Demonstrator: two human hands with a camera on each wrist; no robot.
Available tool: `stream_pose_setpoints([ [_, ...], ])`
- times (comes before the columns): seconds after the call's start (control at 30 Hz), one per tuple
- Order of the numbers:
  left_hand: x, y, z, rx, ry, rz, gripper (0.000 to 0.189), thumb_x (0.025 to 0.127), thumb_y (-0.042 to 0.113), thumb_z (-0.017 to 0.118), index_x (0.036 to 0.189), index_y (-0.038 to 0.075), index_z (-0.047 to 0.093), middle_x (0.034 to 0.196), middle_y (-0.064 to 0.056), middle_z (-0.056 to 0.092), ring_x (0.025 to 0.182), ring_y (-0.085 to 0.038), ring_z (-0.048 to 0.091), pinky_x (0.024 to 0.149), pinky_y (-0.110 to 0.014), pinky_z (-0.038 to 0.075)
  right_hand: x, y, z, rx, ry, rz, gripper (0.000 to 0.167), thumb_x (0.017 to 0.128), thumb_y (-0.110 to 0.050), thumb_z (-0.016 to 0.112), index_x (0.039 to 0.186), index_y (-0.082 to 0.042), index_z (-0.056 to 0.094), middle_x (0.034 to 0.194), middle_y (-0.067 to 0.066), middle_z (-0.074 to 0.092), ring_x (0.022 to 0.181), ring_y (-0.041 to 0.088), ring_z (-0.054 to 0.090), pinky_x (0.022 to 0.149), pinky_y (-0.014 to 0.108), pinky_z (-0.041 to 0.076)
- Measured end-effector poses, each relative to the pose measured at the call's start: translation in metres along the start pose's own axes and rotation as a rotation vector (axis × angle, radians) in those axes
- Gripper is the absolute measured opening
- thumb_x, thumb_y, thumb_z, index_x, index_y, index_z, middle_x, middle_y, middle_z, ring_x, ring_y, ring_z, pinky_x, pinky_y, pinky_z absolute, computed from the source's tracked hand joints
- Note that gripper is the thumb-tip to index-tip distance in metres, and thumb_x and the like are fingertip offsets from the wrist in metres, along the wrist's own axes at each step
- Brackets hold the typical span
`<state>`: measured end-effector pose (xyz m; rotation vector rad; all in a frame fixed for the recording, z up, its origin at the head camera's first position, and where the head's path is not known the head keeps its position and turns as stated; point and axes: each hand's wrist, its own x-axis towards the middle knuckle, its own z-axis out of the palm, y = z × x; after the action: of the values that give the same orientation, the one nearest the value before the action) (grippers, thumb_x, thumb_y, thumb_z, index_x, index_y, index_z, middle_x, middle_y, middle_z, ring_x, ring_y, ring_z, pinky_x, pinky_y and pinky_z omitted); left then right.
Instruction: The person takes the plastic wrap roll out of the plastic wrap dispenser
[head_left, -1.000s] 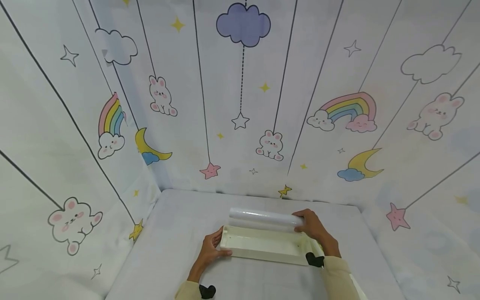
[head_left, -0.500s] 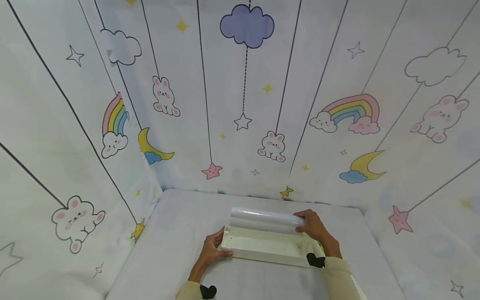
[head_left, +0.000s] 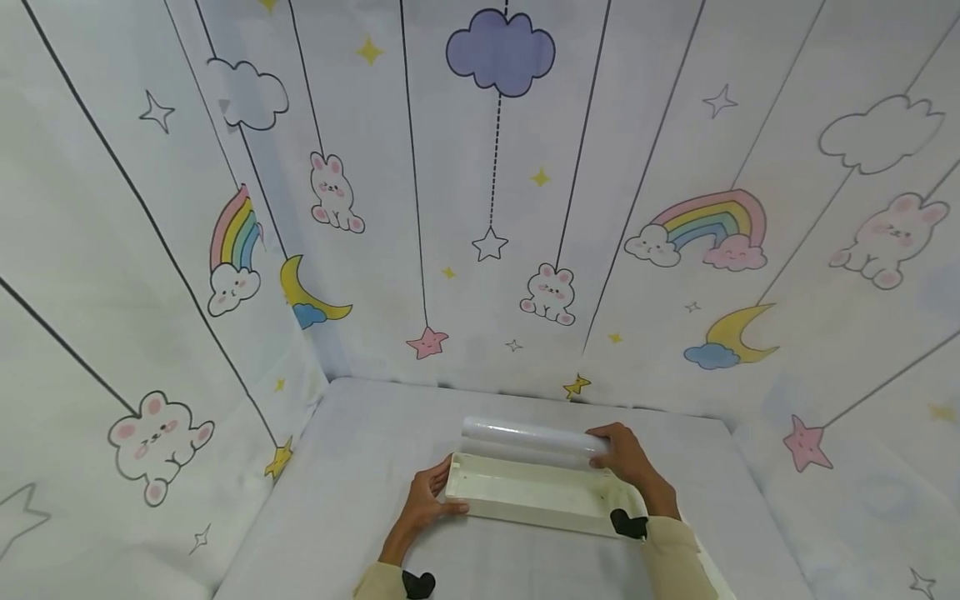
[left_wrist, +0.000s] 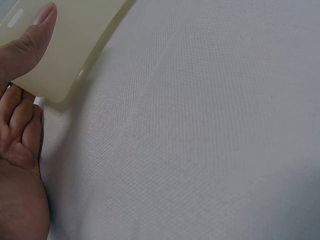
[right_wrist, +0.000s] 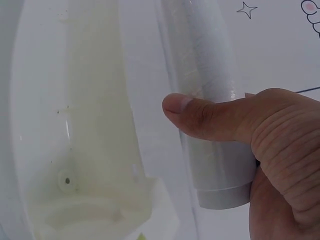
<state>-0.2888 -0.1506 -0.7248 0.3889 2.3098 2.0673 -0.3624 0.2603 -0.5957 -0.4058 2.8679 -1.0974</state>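
Observation:
In the head view, a long cream plastic dispenser box (head_left: 525, 490), open at the top, sits low on the white-covered table. My left hand (head_left: 426, 502) grips its left end, thumb on the near wall; the left wrist view shows that thumb against the box (left_wrist: 75, 45) and curled fingers beneath its edge. Just behind the box lies a roll of clear plastic wrap (head_left: 517, 435), roughly parallel to it. My right hand (head_left: 632, 460) holds the roll's right end; in the right wrist view the thumb lies across the roll (right_wrist: 217, 167). The roll is outside the box (right_wrist: 95, 135).
White cloth covers the table (head_left: 375, 425). A fabric wall (head_left: 465, 183) with printed rabbits, stars and clouds rises behind the table and at both sides. A small hole (right_wrist: 67, 180) shows inside the box near its right end.
The head view has shifted slightly, so the wall prints sit a little farther right. Both hands, the box and the roll stay in nearly the same places.

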Motion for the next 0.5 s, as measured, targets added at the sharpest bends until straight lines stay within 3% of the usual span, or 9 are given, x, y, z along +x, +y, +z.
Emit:
stream_pose_setpoints([
  [0.13,0.0008,0.0005,0.0003,-0.007,0.001,0.0,0.107,0.076,0.006,0.099,0.162,-0.013,0.039,0.162,-0.032,0.05,0.152,-0.052,0.049,0.117,-0.008,0.041,0.0005,0.0003,0.0024,0.004,0.003,-0.01,0.05,0.073,0.008,0.093,0.12,0.01,0.078,0.121,0.028,0.078,0.106,0.039,0.075,0.094,0.06,0.063],
  [0.5,0.0009,-0.0033,0.0006,0.021,0.006,0.007,0.108,0.076,0.009,0.1,0.162,-0.013,0.038,0.162,-0.03,0.051,0.151,-0.05,0.051,0.12,-0.014,0.044,0.0022,0.0023,0.0052,-0.008,0.004,0.012,0.05,0.074,0.009,0.092,0.121,0.01,0.078,0.123,0.029,0.077,0.109,0.042,0.074,0.097,0.063,0.062],
])
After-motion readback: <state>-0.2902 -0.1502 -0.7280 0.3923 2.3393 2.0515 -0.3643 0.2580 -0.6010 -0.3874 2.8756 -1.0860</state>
